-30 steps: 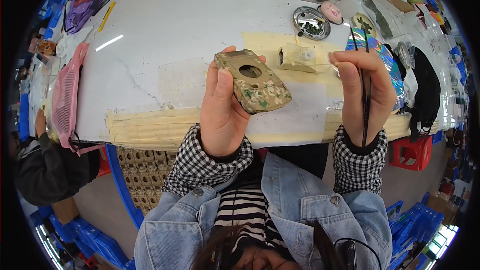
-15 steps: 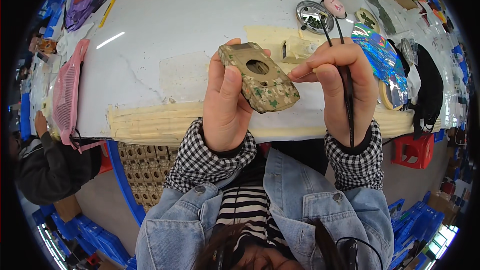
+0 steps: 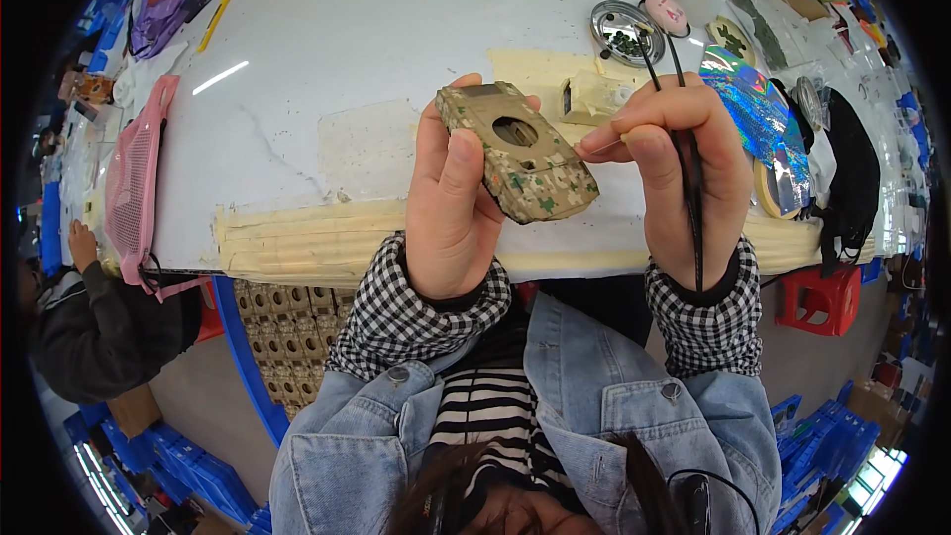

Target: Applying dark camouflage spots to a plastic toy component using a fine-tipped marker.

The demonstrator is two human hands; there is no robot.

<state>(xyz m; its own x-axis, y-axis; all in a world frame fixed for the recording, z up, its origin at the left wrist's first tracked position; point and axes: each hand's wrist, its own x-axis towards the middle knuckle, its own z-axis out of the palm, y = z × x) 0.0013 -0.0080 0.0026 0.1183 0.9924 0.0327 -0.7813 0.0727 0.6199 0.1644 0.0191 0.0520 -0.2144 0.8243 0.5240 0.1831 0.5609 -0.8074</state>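
My left hand (image 3: 446, 193) is wrapped round a camouflage-patterned casing (image 3: 555, 176), held tilted above the near part of the table. A round opening shows in its upper face. My right hand (image 3: 684, 163) carries black tweezers (image 3: 695, 228) lying across the palm, their tips pointing away from me. Its thumb and index finger are pinched together close to the casing's right edge. Whether something tiny sits between those fingertips I cannot make out. Behind the casing, a block wrapped in cream tape (image 3: 600, 97) rests on the table.
Beyond my right hand stands a round metal dish (image 3: 600, 20) with small dark pieces, beside a pink oval object (image 3: 666, 13). A shiny blue sheet (image 3: 743, 104) lies right. Pink mesh bag (image 3: 137, 178) at left. Below the table edge, a blue tray (image 3: 254, 376) holds several similar casings.
Both hands and the casing have shifted very slightly right in the picture, as have the things on the table. The grips look the same.
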